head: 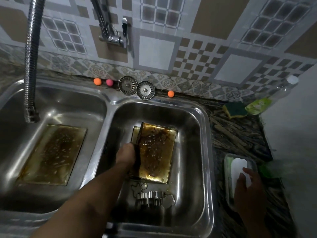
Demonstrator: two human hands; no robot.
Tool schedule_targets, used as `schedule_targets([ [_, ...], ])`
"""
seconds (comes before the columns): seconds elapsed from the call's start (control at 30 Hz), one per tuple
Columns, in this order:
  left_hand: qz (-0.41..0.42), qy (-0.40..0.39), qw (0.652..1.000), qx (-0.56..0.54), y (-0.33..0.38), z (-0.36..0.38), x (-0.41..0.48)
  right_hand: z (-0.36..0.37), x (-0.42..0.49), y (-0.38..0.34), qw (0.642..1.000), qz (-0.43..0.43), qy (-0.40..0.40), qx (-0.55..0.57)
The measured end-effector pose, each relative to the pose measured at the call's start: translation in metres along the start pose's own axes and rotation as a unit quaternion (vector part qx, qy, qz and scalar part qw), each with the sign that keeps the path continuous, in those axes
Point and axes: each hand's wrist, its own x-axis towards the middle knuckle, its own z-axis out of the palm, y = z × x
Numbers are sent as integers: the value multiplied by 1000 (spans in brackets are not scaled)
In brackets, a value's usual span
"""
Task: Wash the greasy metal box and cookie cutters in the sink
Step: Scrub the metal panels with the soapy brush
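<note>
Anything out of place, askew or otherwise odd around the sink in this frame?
Both strainer plugs sit out on the back ledge, not in the drains. The left hand tips the greasy metal box up on edge in the right basin. A second greasy tray lies in the left basin.

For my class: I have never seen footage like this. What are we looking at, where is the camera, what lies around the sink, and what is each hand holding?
There is no machine here. A person wears a camera on the head, looking down at a double sink. The left hand grips the edge of a greasy metal box, tilted in the right basin. Cookie cutters lie in front of it. A second greasy tray lies in the left basin under the hose. The right hand rests on a white soap bar in a dish on the counter. Behind are a sponge, a bottle, two strainers and small coloured balls.
</note>
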Motion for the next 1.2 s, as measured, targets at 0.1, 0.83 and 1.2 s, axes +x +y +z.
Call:
schedule_targets([
  [0.1,6,-7,1000,12,3,-4,-1,-1,-1,-3,1000,7,-3,7],
  [0.83,11,-83,991,-102,124,25,-47,-4,1,3,999,49,-10,2],
  [1.2,-14,-38,979,-202,119,23,-47,-3,1,7,999,39,-7,-9],
])
